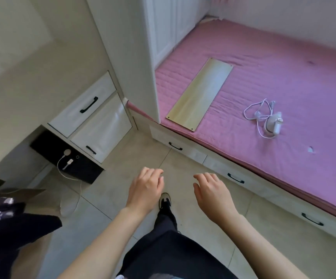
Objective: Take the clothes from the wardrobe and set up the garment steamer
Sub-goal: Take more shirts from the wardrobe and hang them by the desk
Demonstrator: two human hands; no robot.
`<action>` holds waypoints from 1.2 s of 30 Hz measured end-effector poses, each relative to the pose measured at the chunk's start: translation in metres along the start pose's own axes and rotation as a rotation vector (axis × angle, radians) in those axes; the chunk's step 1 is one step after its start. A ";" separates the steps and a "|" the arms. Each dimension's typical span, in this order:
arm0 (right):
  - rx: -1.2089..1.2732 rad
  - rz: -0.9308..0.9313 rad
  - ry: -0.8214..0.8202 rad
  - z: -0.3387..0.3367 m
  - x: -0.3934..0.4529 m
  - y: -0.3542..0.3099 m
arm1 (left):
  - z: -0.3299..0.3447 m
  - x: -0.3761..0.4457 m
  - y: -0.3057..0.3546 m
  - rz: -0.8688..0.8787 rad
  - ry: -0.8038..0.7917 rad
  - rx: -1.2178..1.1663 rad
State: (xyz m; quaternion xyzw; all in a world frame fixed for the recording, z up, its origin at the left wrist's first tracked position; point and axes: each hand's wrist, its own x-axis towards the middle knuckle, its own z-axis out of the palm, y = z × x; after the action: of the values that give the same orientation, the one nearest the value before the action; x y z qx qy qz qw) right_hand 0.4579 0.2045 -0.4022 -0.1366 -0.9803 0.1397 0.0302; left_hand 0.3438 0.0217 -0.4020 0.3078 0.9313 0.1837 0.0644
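My left hand (pixel 146 187) and right hand (pixel 213 193) hang empty over the floor tiles (pixel 110 222), fingers loosely curled, a gap between them with my shoe (pixel 164 200) below. To the right runs the bed's drawer front (pixel 233 174); on the pink mattress (pixel 283 81) the white garment steamer (pixel 273 124) lies in its looped cord, apart from a pale board (pixel 200 95) at the near edge beside the white wardrobe (pixel 163 31)
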 end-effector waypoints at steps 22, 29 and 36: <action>-0.014 -0.010 -0.068 -0.031 0.289 0.105 | -0.001 0.300 0.003 0.080 0.033 0.052; -0.019 -0.091 -0.070 -0.035 0.360 0.122 | -0.007 0.367 0.001 0.064 0.075 0.052; -0.031 -0.219 -0.069 -0.045 0.441 0.138 | -0.017 0.428 0.006 0.009 0.143 0.028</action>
State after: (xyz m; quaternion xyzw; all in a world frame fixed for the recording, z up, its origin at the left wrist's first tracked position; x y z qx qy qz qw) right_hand 0.0740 0.4660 -0.3892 -0.0242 -0.9918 0.1248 0.0094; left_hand -0.0003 0.2763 -0.3871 0.2988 0.9347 0.1925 -0.0075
